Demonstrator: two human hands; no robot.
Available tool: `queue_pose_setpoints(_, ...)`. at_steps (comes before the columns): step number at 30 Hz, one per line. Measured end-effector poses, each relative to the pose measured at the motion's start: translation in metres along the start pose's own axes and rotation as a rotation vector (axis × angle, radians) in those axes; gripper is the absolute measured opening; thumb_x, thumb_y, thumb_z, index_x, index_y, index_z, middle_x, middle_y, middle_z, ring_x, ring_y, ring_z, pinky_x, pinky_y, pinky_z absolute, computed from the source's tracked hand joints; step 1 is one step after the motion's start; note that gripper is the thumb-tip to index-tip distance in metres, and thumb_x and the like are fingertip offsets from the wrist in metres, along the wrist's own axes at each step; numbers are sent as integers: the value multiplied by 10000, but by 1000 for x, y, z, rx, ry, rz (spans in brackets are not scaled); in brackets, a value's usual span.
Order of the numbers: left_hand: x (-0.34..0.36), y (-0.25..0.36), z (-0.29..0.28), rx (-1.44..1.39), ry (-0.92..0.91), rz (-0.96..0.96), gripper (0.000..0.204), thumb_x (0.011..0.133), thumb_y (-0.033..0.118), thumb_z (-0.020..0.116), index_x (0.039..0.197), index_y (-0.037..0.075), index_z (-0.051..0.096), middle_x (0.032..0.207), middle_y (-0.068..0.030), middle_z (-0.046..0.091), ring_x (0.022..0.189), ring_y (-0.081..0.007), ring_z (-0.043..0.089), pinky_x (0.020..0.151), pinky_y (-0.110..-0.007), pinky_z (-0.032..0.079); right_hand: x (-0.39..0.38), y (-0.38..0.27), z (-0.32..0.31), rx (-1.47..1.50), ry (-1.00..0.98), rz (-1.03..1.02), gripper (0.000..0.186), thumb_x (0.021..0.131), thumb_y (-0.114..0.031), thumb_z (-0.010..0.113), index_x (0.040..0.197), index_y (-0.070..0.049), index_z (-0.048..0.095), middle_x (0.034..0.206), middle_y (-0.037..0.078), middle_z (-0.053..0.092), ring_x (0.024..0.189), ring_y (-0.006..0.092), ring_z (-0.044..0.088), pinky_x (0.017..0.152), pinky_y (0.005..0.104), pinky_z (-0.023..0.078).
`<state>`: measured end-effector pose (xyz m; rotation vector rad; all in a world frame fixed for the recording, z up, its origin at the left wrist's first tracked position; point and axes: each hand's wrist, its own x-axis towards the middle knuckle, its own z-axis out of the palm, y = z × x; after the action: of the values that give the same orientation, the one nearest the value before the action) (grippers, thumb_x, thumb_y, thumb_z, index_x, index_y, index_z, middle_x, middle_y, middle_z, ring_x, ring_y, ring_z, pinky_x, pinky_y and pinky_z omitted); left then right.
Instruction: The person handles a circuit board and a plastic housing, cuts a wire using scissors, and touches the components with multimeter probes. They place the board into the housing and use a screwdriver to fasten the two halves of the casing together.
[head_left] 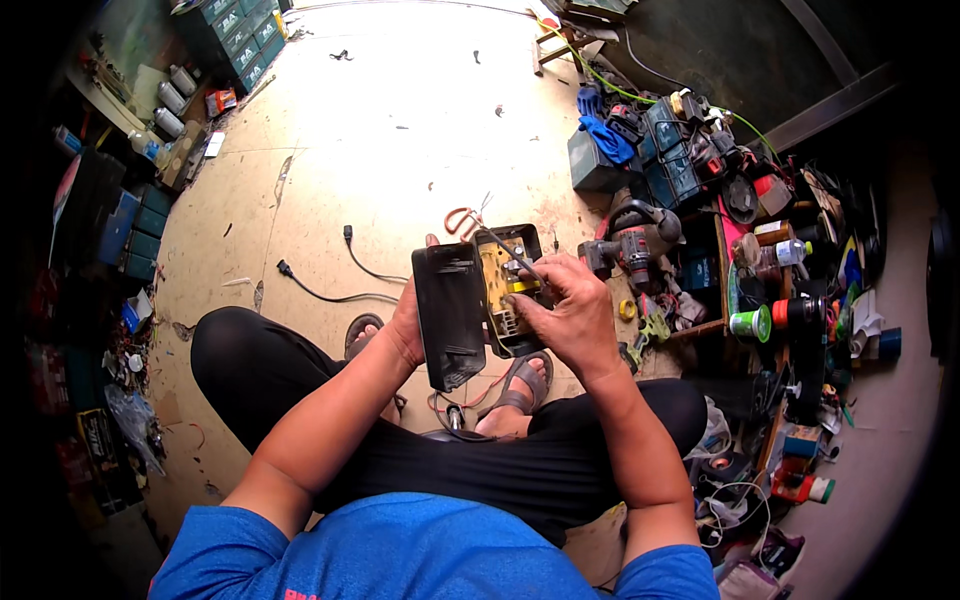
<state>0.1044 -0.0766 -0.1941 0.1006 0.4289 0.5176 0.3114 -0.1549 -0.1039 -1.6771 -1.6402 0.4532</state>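
Observation:
My left hand (pixel 407 322) grips the left side of an opened black plastic case (pixel 447 318), held above my crossed legs. The case's other half (pixel 527 236) holds a yellowish circuit board (pixel 494 272), a yellow-wrapped part (pixel 523 286) and metal fins (pixel 506 322). My right hand (pixel 572 312) reaches over this half from the right, its fingers closed round a thin dark rod or cable (pixel 508 248); which of the two I cannot tell. Its thumb rests near the board's parts. Just beyond the case lie scissors (pixel 460 220) with orange-brown handles.
Black cords with plugs (pixel 286 268) lie on the floor to the left. At right are a power drill (pixel 634 252), yellow tape roll (pixel 627 310), green-capped can (pixel 750 323) and crowded shelf. Stacked dark boxes (pixel 235 45) stand far left. My sandalled feet (pixel 520 390) are below the case.

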Motion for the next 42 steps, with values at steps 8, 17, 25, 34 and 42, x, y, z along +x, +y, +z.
queue_pose_setpoints(8, 7, 4, -6, -138, -198, 2, 850, 1072, 747, 446, 1522, 39, 583, 1427, -210, 693, 1228, -360, 728, 1031, -567, 617, -2, 0, 2, 87, 22, 54, 281, 804, -40, 879, 1064, 12, 785, 1079, 85, 722, 830, 145, 691, 710, 280, 569)
queue_pose_setpoints(17, 4, 3, 8, -132, -143, 2, 905, 1068, 773, 406, 1554, 22, 545, 1453, -223, 672, 1273, -375, 704, 1085, -586, 581, 3, -4, 1, 25, 0, 62, 281, 796, -50, 879, 1051, 11, 779, 1016, 98, 717, 774, 178, 652, 705, 307, 557)
queue_pose_setpoints(25, 3, 4, 10, -130, -140, 1, 884, 1058, 792, 406, 1526, 62, 579, 1432, -209, 688, 1251, -370, 718, 1074, -584, 590, 5, -2, 0, 19, 13, 69, 276, 797, -56, 880, 1048, 9, 786, 993, 95, 719, 752, 172, 646, 695, 307, 552)
queue_pose_setpoints(34, 4, 4, 9, -140, -132, 4, 854, 1068, 769, 421, 1499, 52, 595, 1395, -208, 706, 1225, -366, 729, 1055, -578, 603, 6, -1, -2, 42, -2, 87, 287, 811, -50, 860, 1074, 33, 779, 1043, 111, 737, 797, 173, 689, 735, 307, 581)
queue_pose_setpoints(42, 5, 3, 12, -128, -127, 12, 838, 1081, 746, 422, 1505, 43, 588, 1395, -207, 705, 1232, -358, 727, 1066, -576, 599, 5, 3, -1, 5, 0, 59, 265, 821, -78, 834, 1064, 11, 780, 1038, 130, 730, 794, 232, 730, 723, 344, 608)
